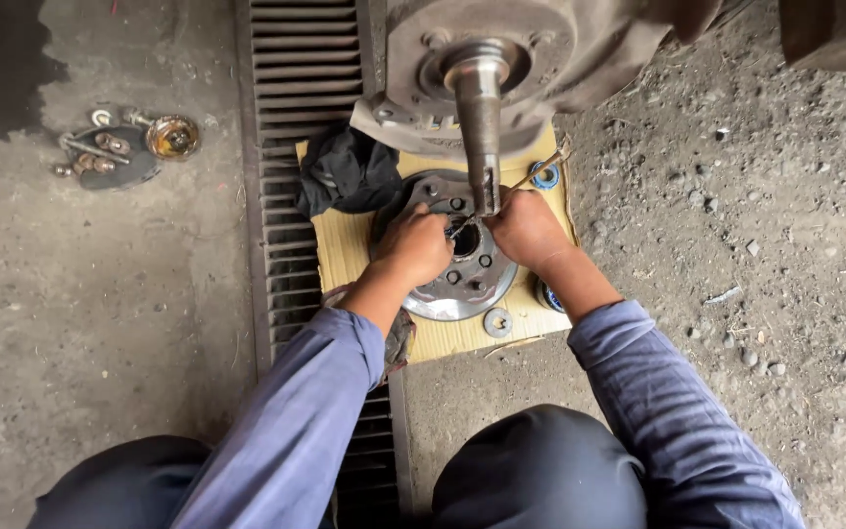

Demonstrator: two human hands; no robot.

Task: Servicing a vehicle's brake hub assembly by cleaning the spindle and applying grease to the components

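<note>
A round metal wheel hub (462,284) with a ring of bolt holes lies flat on a sheet of cardboard (447,338). My left hand (411,245) rests closed on the hub's left side, by the centre bore. My right hand (526,227) is closed on a thin metal tool (538,171) whose tip points into the bore. Directly above hangs a rusty axle spindle (480,118) on its backing plate.
A black rag (348,171) lies on the cardboard's far left corner. A blue-ringed bearing (544,176) and a washer (497,321) sit beside the hub. A floor drain grate (291,118) runs under the cardboard. A dark lid holding bolts and a cap (115,152) sits far left.
</note>
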